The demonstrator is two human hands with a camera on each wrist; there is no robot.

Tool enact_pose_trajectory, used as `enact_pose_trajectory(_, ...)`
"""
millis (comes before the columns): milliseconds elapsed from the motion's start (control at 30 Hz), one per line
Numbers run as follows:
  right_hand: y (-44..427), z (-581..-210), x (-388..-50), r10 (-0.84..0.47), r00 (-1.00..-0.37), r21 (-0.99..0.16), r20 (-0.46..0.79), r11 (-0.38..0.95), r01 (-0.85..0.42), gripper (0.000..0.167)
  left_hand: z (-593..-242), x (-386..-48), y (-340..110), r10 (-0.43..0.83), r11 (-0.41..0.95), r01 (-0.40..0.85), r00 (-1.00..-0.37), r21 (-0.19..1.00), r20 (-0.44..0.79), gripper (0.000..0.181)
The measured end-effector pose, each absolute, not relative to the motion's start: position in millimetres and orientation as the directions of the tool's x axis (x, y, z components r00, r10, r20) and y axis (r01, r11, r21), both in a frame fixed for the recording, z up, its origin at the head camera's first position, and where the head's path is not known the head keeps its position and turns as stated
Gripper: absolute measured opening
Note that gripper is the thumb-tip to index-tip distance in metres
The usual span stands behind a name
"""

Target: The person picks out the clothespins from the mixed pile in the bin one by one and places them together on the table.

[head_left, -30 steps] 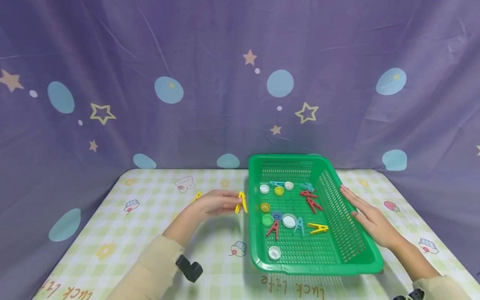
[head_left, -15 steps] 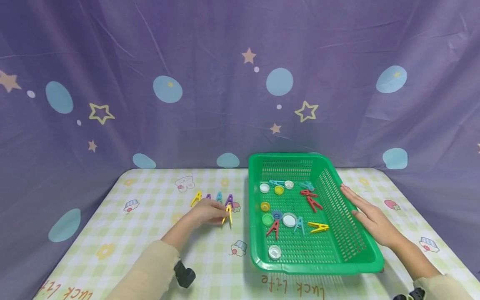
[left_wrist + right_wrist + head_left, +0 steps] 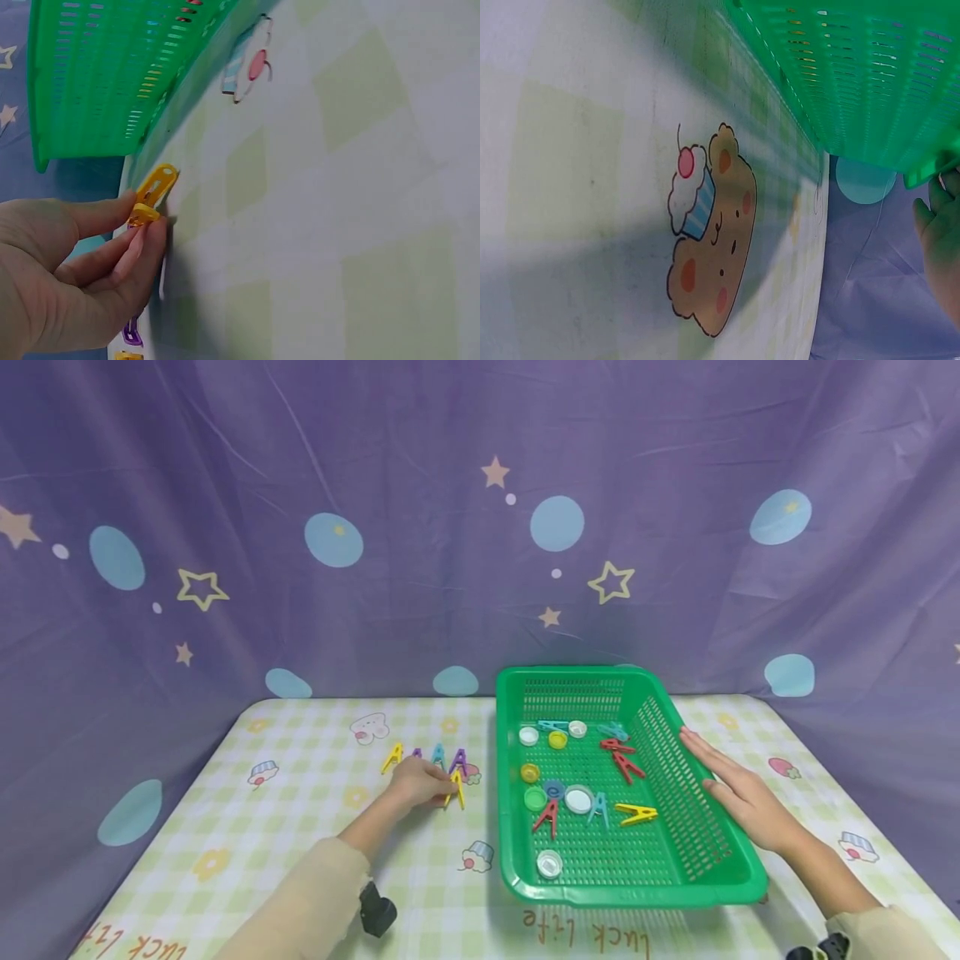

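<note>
My left hand (image 3: pixel 422 783) pinches a yellow clothespin (image 3: pixel 457 790) between thumb and fingertips, its legs down at the tablecloth. In the left wrist view the same yellow clothespin (image 3: pixel 156 186) sticks out from the fingertips. Just behind the hand stands a row of clothespins: a yellow one (image 3: pixel 392 757), a partly hidden purple one (image 3: pixel 417 752), a blue one (image 3: pixel 438 756) and another purple one (image 3: pixel 459 761). My right hand (image 3: pixel 750 806) rests with straight fingers against the right side of a green basket (image 3: pixel 507 827).
Inside the basket lie several clothespins, such as a red one (image 3: pixel 550 818) and a yellow one (image 3: pixel 636 815), and several bottle caps, among them a green one (image 3: pixel 535 799) and a clear one (image 3: pixel 549 865). A purple curtain (image 3: pixel 420 610) hangs behind the checked tablecloth (image 3: pixel 300 810).
My left hand carried the yellow clothespin from beside the basket's left rim down and left to the tablecloth, in front of the row. My right hand stayed at the basket.
</note>
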State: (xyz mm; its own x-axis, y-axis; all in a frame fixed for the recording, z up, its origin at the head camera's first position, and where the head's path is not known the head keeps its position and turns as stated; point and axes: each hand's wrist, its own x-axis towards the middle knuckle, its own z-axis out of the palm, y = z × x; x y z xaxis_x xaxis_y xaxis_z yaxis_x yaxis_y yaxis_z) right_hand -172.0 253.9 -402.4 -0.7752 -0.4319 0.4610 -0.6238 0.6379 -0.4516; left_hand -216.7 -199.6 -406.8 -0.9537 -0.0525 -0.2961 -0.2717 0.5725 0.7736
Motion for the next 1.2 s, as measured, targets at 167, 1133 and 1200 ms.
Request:
enact_pose_trajectory(167,253.6,-402.0,-172.3,-0.43,-0.777,-0.452,0.46,0.64,-0.621,0.053,-408.2,-213.8,-196.9,-0.065,0.571,-0.213,-0.974,0.793,-0.215,0.019)
enact_pose_trajectory(1133,252.8,-400.0,-170.0,-0.444,-0.761,-0.446,0.474,0.624,-0.642,0.053,-323.4,-219.1,-168.1,0.092,0.647,-0.073,-0.981,0.759,-0.173,0.027)
enact_pose_trajectory(1200,253.0,-399.8,-169.4,-0.443,-0.763,-0.45,0.471,0.623,-0.64,0.053,-314.6,-218.6,-159.1,0.114,0.645,-0.047,-0.981,0.763,-0.157,0.026)
